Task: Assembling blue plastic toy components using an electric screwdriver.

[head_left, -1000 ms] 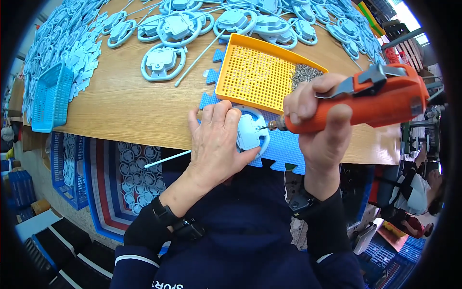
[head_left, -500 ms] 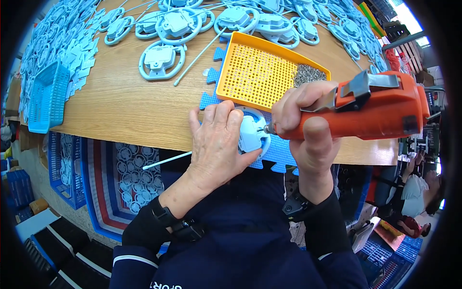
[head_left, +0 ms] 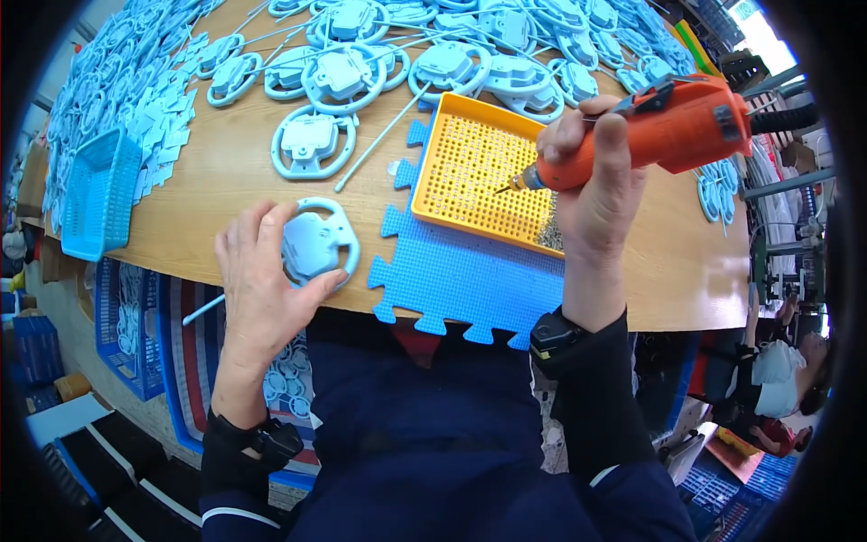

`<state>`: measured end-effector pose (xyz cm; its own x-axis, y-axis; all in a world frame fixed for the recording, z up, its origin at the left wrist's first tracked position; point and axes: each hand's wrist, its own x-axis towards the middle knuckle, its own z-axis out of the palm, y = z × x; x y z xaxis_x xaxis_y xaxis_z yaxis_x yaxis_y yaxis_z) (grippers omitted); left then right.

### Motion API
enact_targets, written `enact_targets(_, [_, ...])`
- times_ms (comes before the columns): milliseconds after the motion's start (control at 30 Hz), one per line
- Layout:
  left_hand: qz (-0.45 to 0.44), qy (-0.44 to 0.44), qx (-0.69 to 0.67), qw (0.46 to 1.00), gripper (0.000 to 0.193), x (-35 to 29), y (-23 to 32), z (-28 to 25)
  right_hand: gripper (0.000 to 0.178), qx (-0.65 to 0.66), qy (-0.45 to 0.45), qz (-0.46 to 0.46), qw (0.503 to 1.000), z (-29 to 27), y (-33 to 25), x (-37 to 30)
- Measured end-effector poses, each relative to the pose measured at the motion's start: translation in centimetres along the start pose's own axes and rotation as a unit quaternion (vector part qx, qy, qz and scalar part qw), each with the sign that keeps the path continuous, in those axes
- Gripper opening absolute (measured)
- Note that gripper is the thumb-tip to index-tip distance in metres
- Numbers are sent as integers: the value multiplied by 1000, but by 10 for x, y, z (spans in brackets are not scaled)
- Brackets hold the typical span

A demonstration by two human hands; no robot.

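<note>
My left hand [head_left: 262,280] grips a light-blue plastic ring-shaped part [head_left: 316,244] with a box-like centre, fingers at its left rim and thumb on its lower edge. From behind that hand a thin light-blue rod [head_left: 204,310] juts past the table's front edge. In my right hand [head_left: 601,194] is an orange electric screwdriver [head_left: 664,135], its bit pointing left over the yellow perforated tray [head_left: 479,229]. Small metal screws [head_left: 549,237] lie in the tray's right end, partly hidden by the right hand. Whether the bit carries a screw is too small to tell.
A blue foam mat [head_left: 452,285] lies under and before the tray. Many similar ring parts [head_left: 345,72] with rods are heaped at the back. At the left stands a blue basket [head_left: 95,194] beside flat light-blue pieces [head_left: 167,140]. Blue crates [head_left: 135,361] stand below the table edge.
My left hand has carried the ring part leftward off the mat onto the bare wood. My right hand has raised the screwdriver away from the part, so its bit is now over the tray.
</note>
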<state>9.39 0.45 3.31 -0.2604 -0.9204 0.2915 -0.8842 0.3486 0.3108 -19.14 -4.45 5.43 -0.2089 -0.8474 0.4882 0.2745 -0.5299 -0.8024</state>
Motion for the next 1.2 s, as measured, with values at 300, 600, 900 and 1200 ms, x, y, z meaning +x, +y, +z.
enact_targets(300, [140,16,-64,988,54,138,11,56,33,27,14,31,999,-3,19,0])
enact_targets(600, [2,-69,-29,997,74,233,33,119,31,28,-21,37,999,-3,24,1])
enact_targets(900, [25,24,-276,961,58,196,67,22,46,-8,13,6,1000,3,-20,-2])
enact_targets(1200, [251,-139,-56,956,64,21,64,18,54,-1,11,-13,1000,14,-51,-34])
